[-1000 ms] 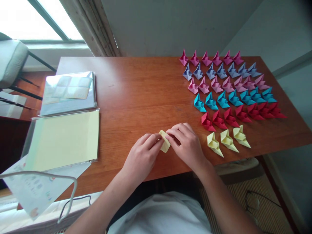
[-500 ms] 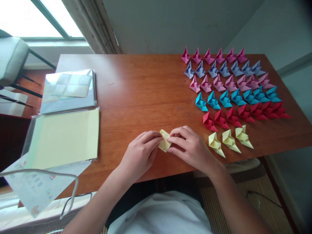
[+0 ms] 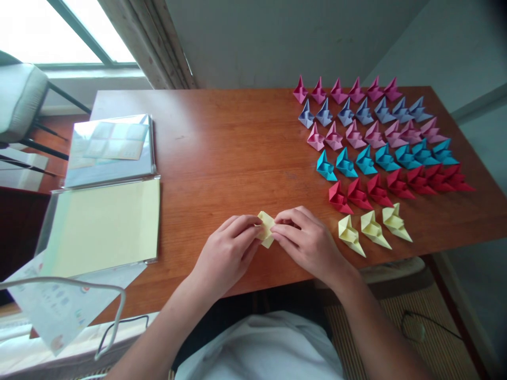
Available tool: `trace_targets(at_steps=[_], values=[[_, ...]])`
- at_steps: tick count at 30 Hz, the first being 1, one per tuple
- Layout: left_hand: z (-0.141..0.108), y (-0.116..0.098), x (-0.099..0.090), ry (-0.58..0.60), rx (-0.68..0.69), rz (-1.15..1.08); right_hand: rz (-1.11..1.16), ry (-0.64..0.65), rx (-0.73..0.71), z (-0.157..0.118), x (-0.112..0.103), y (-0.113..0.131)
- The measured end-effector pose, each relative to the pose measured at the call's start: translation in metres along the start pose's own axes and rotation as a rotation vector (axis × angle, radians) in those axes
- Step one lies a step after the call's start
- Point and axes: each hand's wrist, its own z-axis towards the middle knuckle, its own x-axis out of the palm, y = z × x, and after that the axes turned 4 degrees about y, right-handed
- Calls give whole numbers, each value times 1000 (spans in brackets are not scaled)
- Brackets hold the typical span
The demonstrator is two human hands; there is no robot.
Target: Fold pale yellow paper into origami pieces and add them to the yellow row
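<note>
Near the front edge of the table, a small folded piece of pale yellow paper [image 3: 266, 230] is held between my two hands. My left hand [image 3: 233, 244] pinches its left side, with the fingertips partly covering it. On the right side, my right hand [image 3: 307, 237] grips the edge with bent fingers. The paper's top and bottom corners show between the hands. Right of my right hand stand three folded yellow paper boats [image 3: 350, 235] in a short row.
Behind them, rows of folded paper in red [image 3: 358, 194], turquoise [image 3: 366, 161], pink [image 3: 374, 135], lilac [image 3: 363, 112] and magenta [image 3: 356, 92] cover the wooden table's right side. At left lie a yellow paper pack [image 3: 106, 224], a clear-wrapped pack [image 3: 111, 171] and a white cable [image 3: 119, 311].
My fingers have shifted slightly on the yellow paper, and the right fingers sit closer together on its edge. The folded rows stay in place.
</note>
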Motion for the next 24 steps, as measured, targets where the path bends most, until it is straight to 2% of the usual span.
trace_targets(at_steps=[4, 11, 24], values=[[-2, -2, 1, -16, 13, 53, -2, 2, -2, -2, 0, 1], [-8, -12, 6, -144, -71, 192, 10, -66, 65, 1, 8, 3], [-11, -12, 7, -164, -73, 118, 15, -78, 71, 2, 8, 5]])
